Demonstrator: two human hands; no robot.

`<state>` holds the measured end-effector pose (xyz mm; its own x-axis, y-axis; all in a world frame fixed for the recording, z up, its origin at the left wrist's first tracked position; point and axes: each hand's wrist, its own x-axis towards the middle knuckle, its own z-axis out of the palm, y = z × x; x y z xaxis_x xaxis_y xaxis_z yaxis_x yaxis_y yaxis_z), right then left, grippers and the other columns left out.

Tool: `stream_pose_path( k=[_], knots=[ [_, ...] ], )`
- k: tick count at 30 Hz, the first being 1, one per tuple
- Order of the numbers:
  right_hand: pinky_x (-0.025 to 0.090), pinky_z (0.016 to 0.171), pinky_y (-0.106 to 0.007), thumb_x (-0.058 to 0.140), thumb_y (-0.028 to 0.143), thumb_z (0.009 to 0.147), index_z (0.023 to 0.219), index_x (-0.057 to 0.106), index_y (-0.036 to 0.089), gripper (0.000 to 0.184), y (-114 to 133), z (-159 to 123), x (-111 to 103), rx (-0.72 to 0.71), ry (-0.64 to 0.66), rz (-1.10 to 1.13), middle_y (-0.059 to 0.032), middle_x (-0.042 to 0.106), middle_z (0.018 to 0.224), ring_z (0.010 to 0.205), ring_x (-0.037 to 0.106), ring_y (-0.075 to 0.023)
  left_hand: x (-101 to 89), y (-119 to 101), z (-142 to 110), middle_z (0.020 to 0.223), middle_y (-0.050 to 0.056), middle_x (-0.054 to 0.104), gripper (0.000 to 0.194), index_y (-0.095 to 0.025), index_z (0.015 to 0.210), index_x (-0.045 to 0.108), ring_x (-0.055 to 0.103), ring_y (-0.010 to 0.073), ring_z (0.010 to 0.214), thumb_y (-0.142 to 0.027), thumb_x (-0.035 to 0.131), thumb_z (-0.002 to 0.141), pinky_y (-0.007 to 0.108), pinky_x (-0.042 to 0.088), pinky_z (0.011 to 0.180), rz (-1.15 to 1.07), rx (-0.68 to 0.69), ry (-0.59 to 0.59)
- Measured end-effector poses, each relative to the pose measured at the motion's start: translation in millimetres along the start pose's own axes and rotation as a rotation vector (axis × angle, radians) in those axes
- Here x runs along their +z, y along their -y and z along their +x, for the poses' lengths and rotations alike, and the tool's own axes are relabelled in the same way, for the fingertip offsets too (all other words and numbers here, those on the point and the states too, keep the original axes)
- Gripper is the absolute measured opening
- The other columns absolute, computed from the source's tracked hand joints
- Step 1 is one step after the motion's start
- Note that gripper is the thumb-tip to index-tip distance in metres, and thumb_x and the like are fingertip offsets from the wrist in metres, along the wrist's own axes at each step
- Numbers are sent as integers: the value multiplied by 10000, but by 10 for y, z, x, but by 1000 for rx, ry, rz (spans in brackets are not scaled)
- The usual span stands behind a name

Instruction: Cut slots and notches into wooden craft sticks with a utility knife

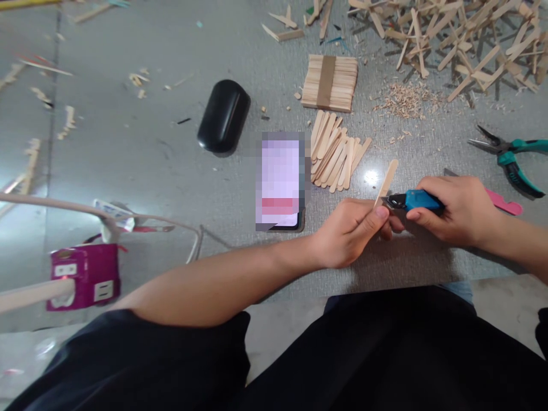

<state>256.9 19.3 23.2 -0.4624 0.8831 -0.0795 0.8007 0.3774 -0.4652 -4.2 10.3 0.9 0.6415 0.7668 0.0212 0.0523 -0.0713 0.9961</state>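
Observation:
Near the table's front edge, my left hand (pixel 357 228) pinches a wooden craft stick (pixel 389 177) by its lower part, with the rounded end pointing up and away. My right hand (pixel 454 208) is wrapped round a blue and black utility knife (pixel 422 201). The knife's tip meets the stick just above my left thumb; whether it has cut into the wood I cannot tell. Just beyond my hands lies a loose pile of craft sticks (pixel 336 154). Behind that is a bundle of sticks (pixel 314 83) held by a brown paper band.
A phone (pixel 280 177) with a blurred screen and a black case (pixel 225 117) lie left of the sticks. Pliers (pixel 507 154) and a pink-handled tool (pixel 505 202) are at right. Crossed stick pieces (pixel 466 43) and wood shavings (pixel 406 100) lie behind. A purple power socket (pixel 85 274) with cables is at left.

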Motion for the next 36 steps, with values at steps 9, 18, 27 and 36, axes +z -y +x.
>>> stream_pose_path(
  k=[9, 18, 27, 36],
  knots=[
    [332, 633, -365, 373, 880, 1027, 832, 552, 268, 667, 14, 2, -20, 26, -14, -13, -43, 614, 677, 633, 577, -230, 42, 7, -3, 995, 132, 881, 738, -190, 739, 745, 809, 164, 808, -691, 428, 1179, 292, 670, 794, -27, -60, -43],
    [327, 639, -359, 467, 804, 1019, 824, 548, 268, 576, 12, 10, -9, 25, 21, -21, -36, 610, 680, 634, 569, -226, 47, 39, -25, 979, 126, 875, 721, -193, 720, 737, 795, 147, 796, -655, 444, 1189, 281, 664, 797, -45, -55, -59],
    [282, 624, -367, 519, 765, 1009, 760, 459, 270, 557, 68, 17, -82, 85, 61, -28, -34, 591, 662, 630, 540, -223, 74, 54, -43, 828, 97, 828, 715, -196, 709, 704, 781, 165, 782, -672, 452, 1179, 296, 646, 776, -45, -114, -82],
    [197, 616, -372, 428, 912, 1014, 734, 446, 278, 694, -100, 77, -213, 172, -338, -93, 8, 443, 605, 556, 355, -170, 115, 27, -53, 947, 158, 874, 729, -177, 601, 666, 826, 179, 830, -584, 504, 1183, 271, 643, 749, -182, -117, -80]
  ],
)
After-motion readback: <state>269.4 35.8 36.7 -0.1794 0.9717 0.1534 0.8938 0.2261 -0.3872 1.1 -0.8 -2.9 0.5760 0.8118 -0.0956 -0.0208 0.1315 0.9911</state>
